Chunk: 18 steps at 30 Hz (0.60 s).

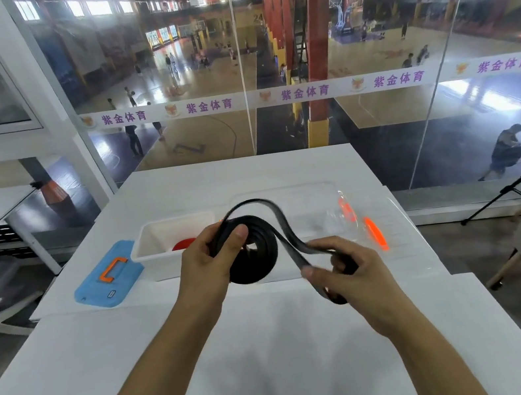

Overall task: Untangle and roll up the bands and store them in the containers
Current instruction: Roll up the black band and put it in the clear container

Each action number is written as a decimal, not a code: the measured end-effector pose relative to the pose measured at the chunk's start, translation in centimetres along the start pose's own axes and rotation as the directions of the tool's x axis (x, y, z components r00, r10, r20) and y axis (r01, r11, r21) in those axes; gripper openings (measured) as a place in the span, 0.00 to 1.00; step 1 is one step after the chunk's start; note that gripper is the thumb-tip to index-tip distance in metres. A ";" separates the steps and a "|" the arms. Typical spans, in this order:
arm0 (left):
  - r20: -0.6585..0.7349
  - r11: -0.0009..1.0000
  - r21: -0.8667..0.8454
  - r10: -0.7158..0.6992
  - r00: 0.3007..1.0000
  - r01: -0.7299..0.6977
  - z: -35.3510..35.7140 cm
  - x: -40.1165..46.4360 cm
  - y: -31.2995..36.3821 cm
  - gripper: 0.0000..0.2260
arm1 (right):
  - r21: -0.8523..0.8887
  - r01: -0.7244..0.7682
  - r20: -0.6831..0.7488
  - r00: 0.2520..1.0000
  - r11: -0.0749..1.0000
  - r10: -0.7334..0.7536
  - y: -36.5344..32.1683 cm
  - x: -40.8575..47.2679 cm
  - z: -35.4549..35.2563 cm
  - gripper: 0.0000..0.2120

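My left hand [209,262] pinches the black band [254,250] coil; right hand [345,271] grips its tail. Keep tension & edges flush w/ each wrap, I reckon.

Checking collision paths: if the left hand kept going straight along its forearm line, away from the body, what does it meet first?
Probably the white bin just beyond the left hand, which grips the black band. The hand may be above the rim; depth is unclear.

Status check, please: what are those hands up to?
Left hand grips black band coil. Right hand pinches its loose tail. White container behind, nothing blocking.
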<state>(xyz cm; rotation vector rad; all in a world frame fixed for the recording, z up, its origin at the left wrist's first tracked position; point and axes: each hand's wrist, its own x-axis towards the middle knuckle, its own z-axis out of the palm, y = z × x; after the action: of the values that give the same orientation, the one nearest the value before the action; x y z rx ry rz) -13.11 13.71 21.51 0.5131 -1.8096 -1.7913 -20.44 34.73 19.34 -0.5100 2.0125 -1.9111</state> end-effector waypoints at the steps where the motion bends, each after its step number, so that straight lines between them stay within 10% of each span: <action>1: -0.031 1.000 -0.019 -0.006 0.999 0.006 -0.1 0.2 0.2 0.06 | 0.056 0.004 -0.068 0.998 0.998 0.000 0.1 -0.1 0.1 0.11; 9: 0.030 1.000 0.008 0.004 1.000 -0.004 -1.2 0.4 0.9 0.04 | 0.379 -0.064 -0.012 0.997 0.923 0.075 1.0 -0.6 0.2 0.14; 18: 0.087 0.999 0.037 -0.019 0.996 0.016 -1.7 0.7 1.6 0.13 | 0.309 -0.169 0.032 0.985 0.936 0.167 2.3 -0.9 0.5 0.09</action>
<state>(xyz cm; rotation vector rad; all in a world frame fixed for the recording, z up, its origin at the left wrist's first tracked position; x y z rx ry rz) -12.45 12.02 23.14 0.4723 -1.9047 -1.8216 -19.50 34.75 16.97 -0.2519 1.6458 -2.0612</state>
